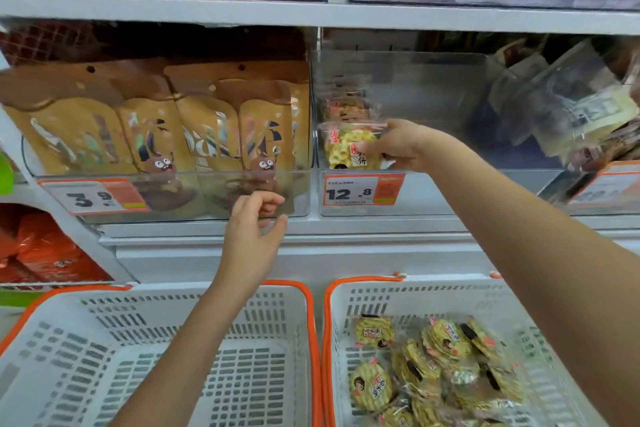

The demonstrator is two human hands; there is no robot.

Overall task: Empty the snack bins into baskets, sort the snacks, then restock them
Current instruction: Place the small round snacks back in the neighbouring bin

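Lower left of frame: white basket with orange rim (104, 295), nothing visible inside it. Above it, centre left, a clear bin (304, 191) packed with upright brown-and-gold pouches (207, 128); price tag 3.9 (93, 198) on its front.

Left hand (252, 236), centre of frame: fingers curled at the lower front lip of that pouch bin, thumb below. Contact looks likely, but a firm grip cannot be confirmed. No packet in this hand.

Right of centre: second clear bin (415, 194), tag 12.8 (363, 190), nearly emptied; a few rice-cracker packets remain stacked at its left end. Right hand (401, 146) reaches in, fingers pinching the front rice-cracker packet (346, 149) by its right edge. Lower right: second white basket (408, 291), holding a loose pile of cracker packets (433, 367) of the same kind.

Risks, as judged:
- Pinch is at the packet's edge only; slick film could slip, and the packet would fall onto the shelf ledge or miss the basket.
- Crackers are brittle; a squeeze or a drop may break them.
- Packets stacked behind (343, 104) may be dragged forward and tip out over the low front wall.
- If the left hand pulls the full pouch bin while attention is right, it could slide off the shelf and spill.
- Far right, a tilted clear bin (568, 94) sits askew; the forearm passing nearby might knock it.
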